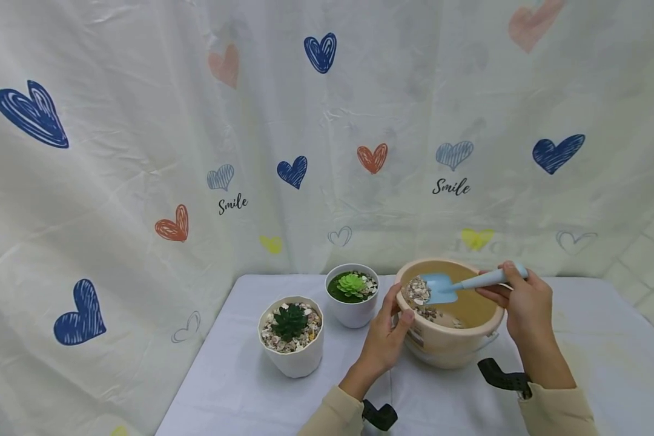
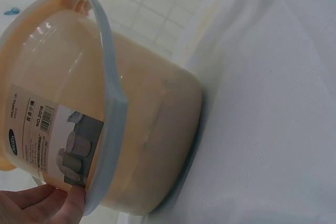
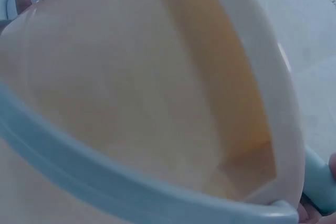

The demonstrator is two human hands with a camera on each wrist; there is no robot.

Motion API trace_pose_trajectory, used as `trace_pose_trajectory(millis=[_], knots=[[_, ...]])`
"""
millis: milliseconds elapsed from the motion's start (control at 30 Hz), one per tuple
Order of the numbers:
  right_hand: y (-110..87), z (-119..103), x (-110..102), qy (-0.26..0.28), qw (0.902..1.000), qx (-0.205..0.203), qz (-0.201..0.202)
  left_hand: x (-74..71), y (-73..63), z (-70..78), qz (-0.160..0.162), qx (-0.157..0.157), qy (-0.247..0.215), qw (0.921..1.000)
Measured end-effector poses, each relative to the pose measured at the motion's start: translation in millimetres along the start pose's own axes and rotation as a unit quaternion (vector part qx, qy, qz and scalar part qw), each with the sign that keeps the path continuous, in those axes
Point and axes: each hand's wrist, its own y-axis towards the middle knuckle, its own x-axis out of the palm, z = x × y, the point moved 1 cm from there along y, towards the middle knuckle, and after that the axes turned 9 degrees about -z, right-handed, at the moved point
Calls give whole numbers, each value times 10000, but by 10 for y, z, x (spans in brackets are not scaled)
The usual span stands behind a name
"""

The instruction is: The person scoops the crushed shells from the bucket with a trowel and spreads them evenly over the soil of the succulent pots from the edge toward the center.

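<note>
A cream plastic bucket [image 1: 447, 351] stands on the table, its light-blue handle [image 2: 111, 108] hanging down along the side. My left hand [image 1: 384, 339] grips the bucket at its left rim, thumb on the outer wall. In my right hand [image 1: 528, 306] is the handle of a small blue shovel [image 1: 441, 287], held over the bucket's opening. Small stones [image 1: 417, 290] lie heaped on the shovel's blade. More stones [image 1: 427, 313] are at the bottom of the bucket. The right wrist view shows mostly the bucket's wall [image 3: 121, 87], with little of the shovel.
Left of the bucket stands a white pot [image 1: 353, 313] with a light-green succulent [image 1: 351, 284] and some stones. Nearer me, another white pot [image 1: 300, 365] holds a dark-green succulent [image 1: 290, 322] amid stones. A white cloth covers the table [image 1: 229, 375]; a heart-printed curtain [image 1: 403, 91] hangs behind.
</note>
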Motion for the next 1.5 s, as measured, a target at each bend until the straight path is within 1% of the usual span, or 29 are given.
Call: trace_pose_trajectory(millis=[167, 367, 633, 767, 867, 900, 967, 1033, 1067, 1100, 1133, 1167, 1200, 1233, 1267, 1300, 1333, 1367, 1400, 1433, 1500], knots=[[-24, -9, -27, 352, 9994, -25, -7, -1, -1, -5, -21, 30, -77, 10000], [-39, -11, -73, 804, 9968, 26, -5, -2, -6, -2, -76, -69, -186, 9998], [-45, -37, -97, 1074, 9941, 59, 144, -4, 12, -7, -46, 42, -126, 9999], [-49, -51, -74, 1146, 9932, 75, 183, -31, 14, 0, -163, 46, -102, 9998], [-51, -61, -21, 1199, 9925, 3, 232, -91, 10, 39, -256, -3, -29, 9997], [-51, -66, 5, 1223, 9922, -40, 237, -118, 10, 56, -209, -1, -62, 9998], [-45, -76, 63, 1268, 9916, -137, 214, -181, 10, 97, 25, 69, -111, 9999], [-33, -72, 131, 1281, 9913, -209, 202, -256, 11, 126, 450, 228, -97, 9987], [-26, -67, 166, 1264, 9915, -220, 193, -292, 10, 131, 760, 382, -26, 9964], [-17, -57, 203, 1237, 9919, -215, 187, -327, 14, 129, 1104, 568, 97, 9922], [-6, -46, 240, 1192, 9925, -202, 192, -361, 13, 124, 1448, 737, 310, 9862], [3, -31, 278, 1149, 9930, -185, 211, -391, 14, 112, 1792, 916, 548, 9780], [14, -17, 316, 1102, 9935, -156, 220, -418, 16, 95, 2155, 1048, 843, 9672], [28, -4, 355, 1057, 9941, -136, 221, -439, 16, 78, 2505, 1149, 1132, 9546], [40, 10, 395, 1037, 9943, -115, 206, -455, 18, 51, 2810, 1189, 1424, 9416], [52, 27, 434, 999, 9948, -85, 197, -470, 20, 28, 3051, 1189, 1676, 9299], [65, 41, 472, 989, 9949, -52, 187, -481, 19, 6, 3225, 1131, 1884, 9207], [78, 56, 511, 973, 9951, -23, 169, -490, 21, -18, 3347, 1063, 2058, 9134], [91, 71, 550, 936, 9955, 3, 145, -496, 22, -40, 3412, 964, 2188, 9091], [103, 85, 589, 921, 9957, 28, 118, -502, 22, -60, 3441, 862, 2275, 9069], [125, 116, 661, 852, 9963, 101, 103, -506, 23, -103, 3429, 650, 2347, 9073]])
